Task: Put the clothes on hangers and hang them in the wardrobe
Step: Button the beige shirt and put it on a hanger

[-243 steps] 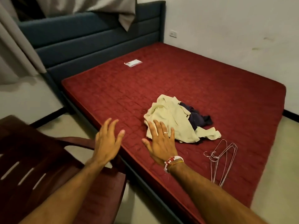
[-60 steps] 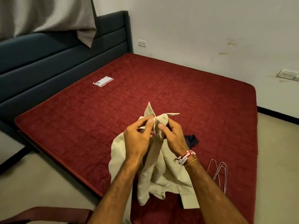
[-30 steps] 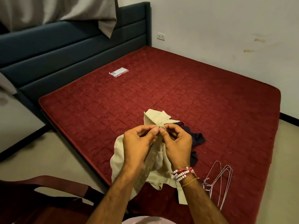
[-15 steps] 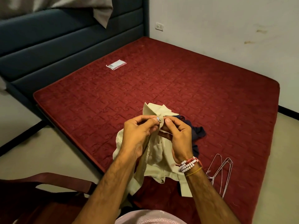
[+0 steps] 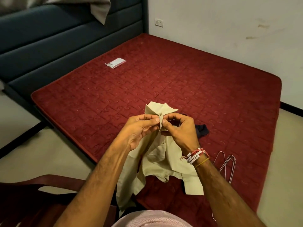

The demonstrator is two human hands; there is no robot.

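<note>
Cream shirt (image 5: 159,154) had come off the bed (image 5: 213,89); left hand (image 5: 137,130) and right hand (image 5: 180,131) pinched its collar, hangers (image 5: 227,163) at four o'clock untouched.

A packet (image 5: 115,63) lay on the red mattress (image 5: 205,89) near the blue headboard (image 5: 54,43), a socket (image 5: 159,22) sat on the wall (image 5: 229,18), and a brown chair (image 5: 29,203) stood at lower left.
</note>
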